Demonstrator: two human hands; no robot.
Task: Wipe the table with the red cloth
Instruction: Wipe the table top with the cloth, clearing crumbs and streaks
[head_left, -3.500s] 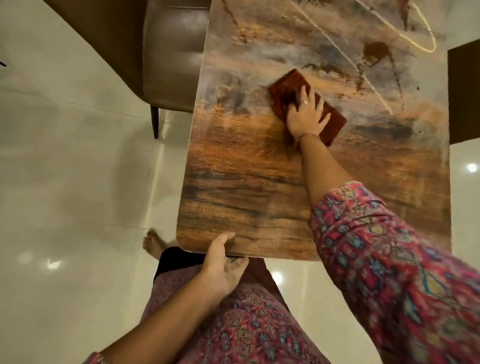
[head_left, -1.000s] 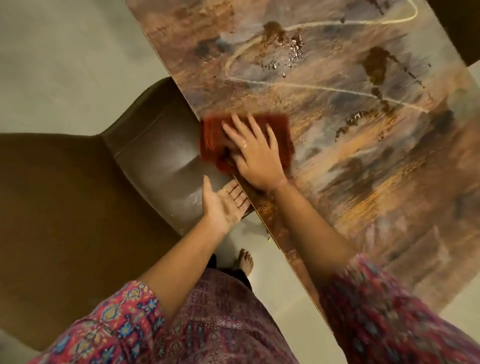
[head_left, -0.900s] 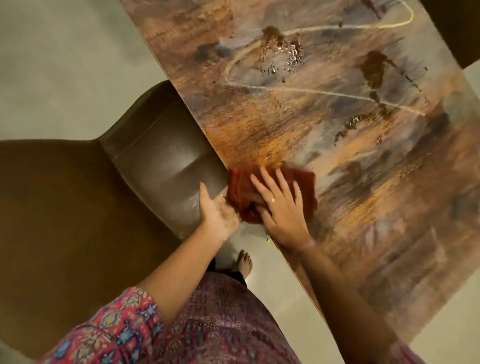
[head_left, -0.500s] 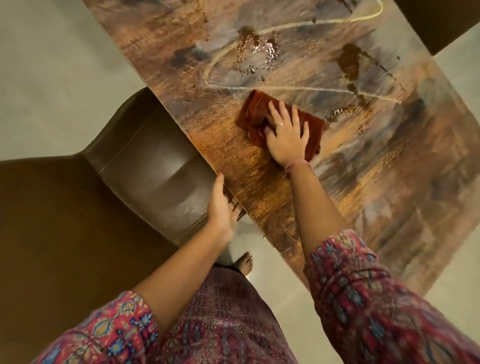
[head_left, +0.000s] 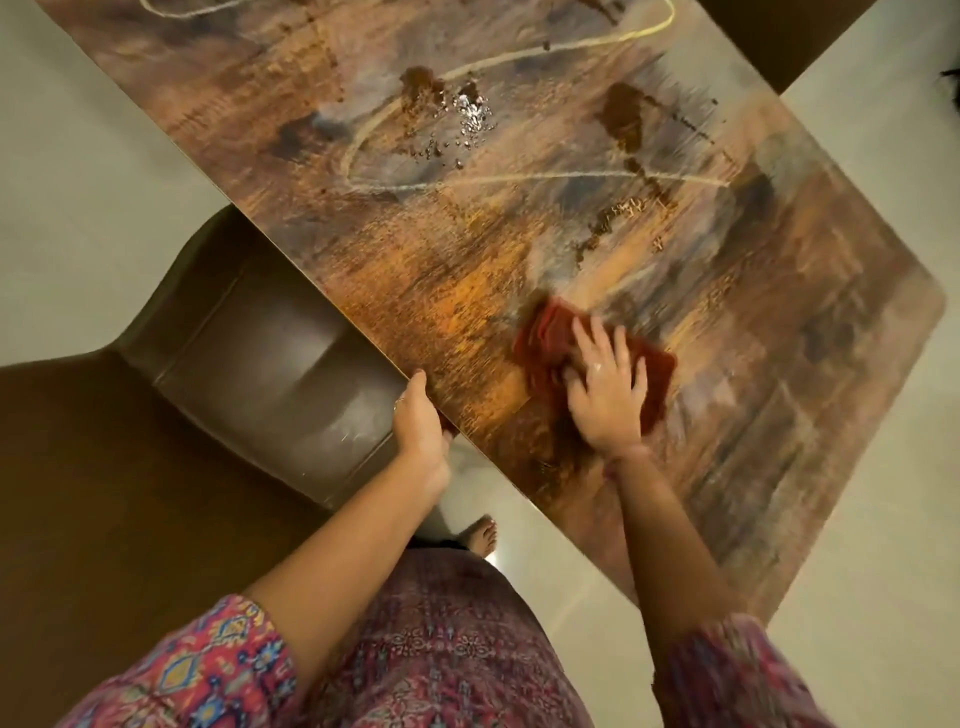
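My right hand (head_left: 605, 397) lies flat, fingers spread, pressing the red cloth (head_left: 592, 358) onto the desk (head_left: 467, 270); it presses the cloth rather than gripping it. The cloth sits bunched on the desk's near portion, a little in from the left edge, partly covered by my palm. My left hand (head_left: 421, 421) clasps the desk's edge, thumb on top, remaining fingers curled underneath and hidden. Beyond the cloth, well apart from it, a patch of droplets and crumbs (head_left: 462, 124) remains on the surface. A brown chair (head_left: 270, 374) stands just beside the desk edge, its seat directly under my left hand. My bare foot (head_left: 480, 535) shows on the pale floor (head_left: 857, 467) below the desk edge.
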